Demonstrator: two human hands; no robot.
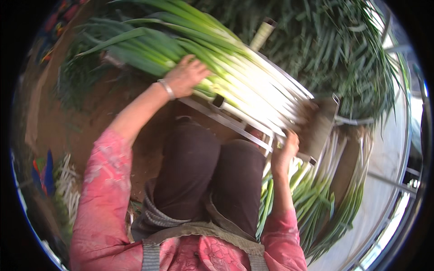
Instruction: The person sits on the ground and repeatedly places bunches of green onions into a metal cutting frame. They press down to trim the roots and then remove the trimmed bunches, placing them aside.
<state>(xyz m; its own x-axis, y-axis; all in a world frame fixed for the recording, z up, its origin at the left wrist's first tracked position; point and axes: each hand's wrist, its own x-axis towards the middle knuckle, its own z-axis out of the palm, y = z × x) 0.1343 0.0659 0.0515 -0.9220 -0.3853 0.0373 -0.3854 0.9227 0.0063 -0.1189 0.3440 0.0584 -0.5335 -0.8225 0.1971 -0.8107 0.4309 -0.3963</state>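
Note:
A thick bundle of long green onions lies slantwise in a metal frame before my knees. Its green leaves spread to the upper left, and the white stalks run to the right. My left hand, with a bracelet at the wrist, curls over the near stalks where green turns to white. At the other end my right hand has its fingers bent beside the root end of the nearest stalk, by the frame's end plate. Blur hides whether it grips anything. The roots are brown and blurred close to that plate.
A large heap of onion leaves fills the far side behind the frame. A short upright post rises from the frame's far edge. More green onions lie at my right. White stalk pieces lie on the brown ground at left.

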